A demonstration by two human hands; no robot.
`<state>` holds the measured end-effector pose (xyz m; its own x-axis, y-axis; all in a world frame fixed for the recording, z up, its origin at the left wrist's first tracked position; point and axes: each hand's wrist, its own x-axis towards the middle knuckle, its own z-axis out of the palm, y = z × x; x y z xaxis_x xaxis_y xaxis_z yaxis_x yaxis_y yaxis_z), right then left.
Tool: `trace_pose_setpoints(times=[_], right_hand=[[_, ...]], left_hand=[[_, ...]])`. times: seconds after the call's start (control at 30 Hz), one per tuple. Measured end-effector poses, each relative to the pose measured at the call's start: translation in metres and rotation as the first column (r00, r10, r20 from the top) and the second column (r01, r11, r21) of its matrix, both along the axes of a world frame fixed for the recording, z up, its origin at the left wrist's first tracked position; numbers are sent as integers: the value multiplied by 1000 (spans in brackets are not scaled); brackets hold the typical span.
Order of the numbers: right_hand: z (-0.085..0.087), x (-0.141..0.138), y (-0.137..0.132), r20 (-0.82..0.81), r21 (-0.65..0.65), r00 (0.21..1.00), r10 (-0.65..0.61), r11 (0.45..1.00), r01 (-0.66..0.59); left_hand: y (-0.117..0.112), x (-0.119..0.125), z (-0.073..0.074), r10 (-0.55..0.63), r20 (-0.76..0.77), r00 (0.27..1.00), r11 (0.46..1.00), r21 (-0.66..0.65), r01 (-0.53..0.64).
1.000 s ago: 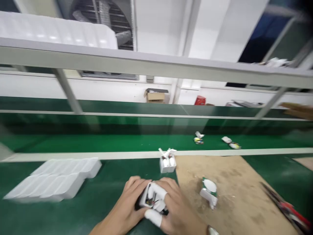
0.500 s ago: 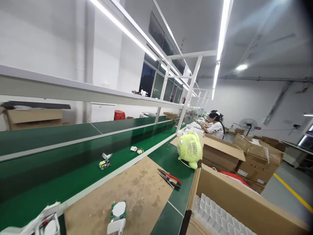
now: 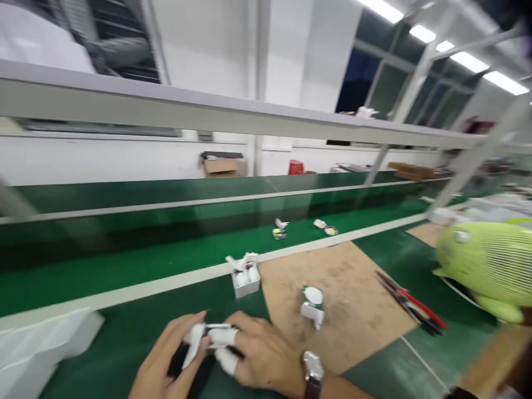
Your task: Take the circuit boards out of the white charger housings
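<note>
At the bottom of the head view, my left hand (image 3: 166, 357) is closed on a small white plastic piece (image 3: 193, 343), blurred by motion. My right hand (image 3: 266, 354), with a watch at the wrist and white coverings on the thumb and a fingertip, pinches at the same piece from the other side. Just beyond the hands stands an open white box (image 3: 246, 284) with white parts inside. To the right, a green circuit board with a white disc (image 3: 312, 296) lies on a brown cardboard sheet (image 3: 344, 321), a white plastic part at its near edge.
Red-and-black pliers (image 3: 411, 303) lie across the cardboard's right edge. A lime-green fan (image 3: 486, 266) stands at the far right. Two small circuit assemblies, one (image 3: 280, 230) nearer the middle, rest on the green belt (image 3: 174, 255). White trays (image 3: 54, 343) sit at left; a shelf (image 3: 208, 113) runs overhead.
The view has swung left and down. Both my hands are now in sight with the white piece between them; the cardboard, pliers and fan appear farther right.
</note>
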<state>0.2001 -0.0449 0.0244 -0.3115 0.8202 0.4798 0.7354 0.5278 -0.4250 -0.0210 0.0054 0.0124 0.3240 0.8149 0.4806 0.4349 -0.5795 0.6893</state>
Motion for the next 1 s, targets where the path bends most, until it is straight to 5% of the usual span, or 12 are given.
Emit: trace_pose_setpoints(times=[0.3, 0.63, 0.7, 0.8, 0.87, 1.0], right_hand=[[4, 0, -8, -201, -130, 977, 65, 987, -93], [-5, 1, -11, -323, -160, 944, 68, 979, -125], [-4, -3, -9, -526, -247, 850, 14, 954, -169], [2, -9, -7, -878, -397, 434, -201, 811, -429], [8, -13, -8, -926, -377, 211, -313, 731, -569], [15, -19, -11, -943, -329, 160, -293, 733, -595]], left_hand=[[-8, 1, 19, -89, 109, 990, 954, -276, 116], [-7, -3, 12, -38, 222, 974, 897, -422, 131], [-11, -2, 9, -59, 242, 969, 919, -367, 148], [-22, 2, 7, -136, 158, 978, 970, -177, 163], [-29, 7, 9, -146, 67, 987, 988, -50, 149], [-37, 15, 14, -128, -31, 991, 988, 89, 130]])
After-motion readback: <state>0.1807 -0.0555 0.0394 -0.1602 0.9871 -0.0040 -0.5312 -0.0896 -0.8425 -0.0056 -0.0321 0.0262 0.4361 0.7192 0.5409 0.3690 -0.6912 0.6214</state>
